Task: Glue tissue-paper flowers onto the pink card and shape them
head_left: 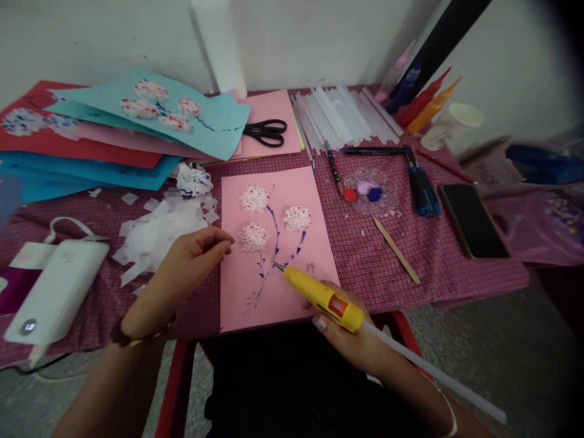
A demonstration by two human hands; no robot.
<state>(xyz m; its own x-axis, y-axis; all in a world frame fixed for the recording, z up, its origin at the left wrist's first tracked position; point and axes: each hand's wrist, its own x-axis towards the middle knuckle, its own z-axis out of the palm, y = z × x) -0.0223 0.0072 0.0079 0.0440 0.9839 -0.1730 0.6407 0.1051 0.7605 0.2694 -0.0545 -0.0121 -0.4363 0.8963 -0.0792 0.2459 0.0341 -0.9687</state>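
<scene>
A pink card [283,286] with three red-speckled white tissue flowers [254,199] and blue painted stems lies on the red checked cloth in front of me. My right hand [351,334] grips a yellow glue gun [323,298] with a long white glue stick out the back; its nozzle touches the card beside a stem. My left hand [191,258] hovers at the card's left edge, fingers pinched together on something I cannot make out. A heap of white tissue scraps [155,234] lies just left of it.
Stacked coloured cards [114,140], black scissors [267,131] and white glue sticks [342,112] lie at the back. A paint palette [369,191], markers [422,182], wooden stick [396,249], phone [472,219] and paper cup [451,125] are right. A white power bank [57,289] is left.
</scene>
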